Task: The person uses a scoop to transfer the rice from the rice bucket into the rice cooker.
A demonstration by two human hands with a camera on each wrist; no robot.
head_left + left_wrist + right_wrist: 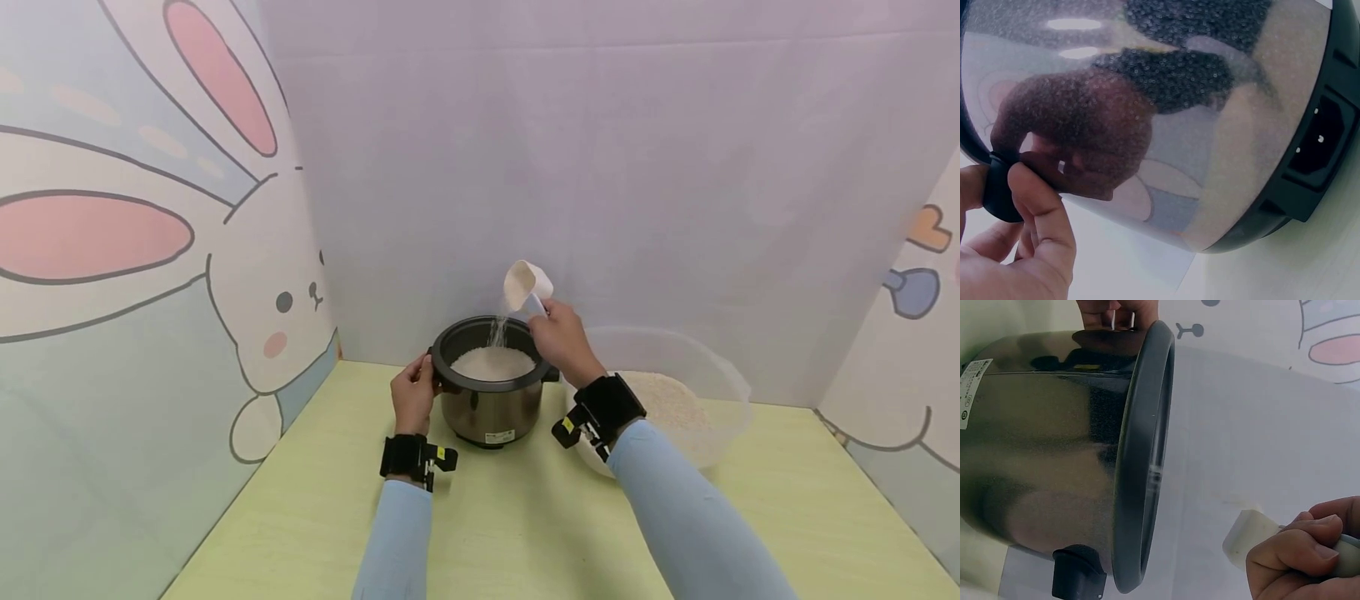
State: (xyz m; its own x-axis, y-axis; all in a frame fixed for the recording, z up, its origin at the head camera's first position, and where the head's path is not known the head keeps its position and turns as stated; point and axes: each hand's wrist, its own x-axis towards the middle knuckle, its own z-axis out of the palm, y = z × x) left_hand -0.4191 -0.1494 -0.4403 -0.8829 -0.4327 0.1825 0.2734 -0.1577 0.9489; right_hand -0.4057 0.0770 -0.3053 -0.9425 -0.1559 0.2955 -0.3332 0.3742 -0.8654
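Observation:
A rice cooker (491, 408) with a shiny dark body and black rim stands lidless on the table, white rice (491, 364) inside it. My left hand (414, 392) pinches the cooker's black side handle (1002, 190) between thumb and fingers. Above the cooker's right rim, my right hand (564, 337) grips the handle of a white measuring cup (528, 283). The cup is tipped to the left, and a thin stream of rice falls from it into the cooker. In the right wrist view the fingers curl round the cup's handle.
Right of the cooker sits a translucent tub (723, 417) with rice (663, 400), partly behind the right forearm. The cooker's power socket (1322, 140) shows low on its body. A lilac cloth wall (600, 167) stands close behind, and a rabbit-printed wall (247, 333) borders the left.

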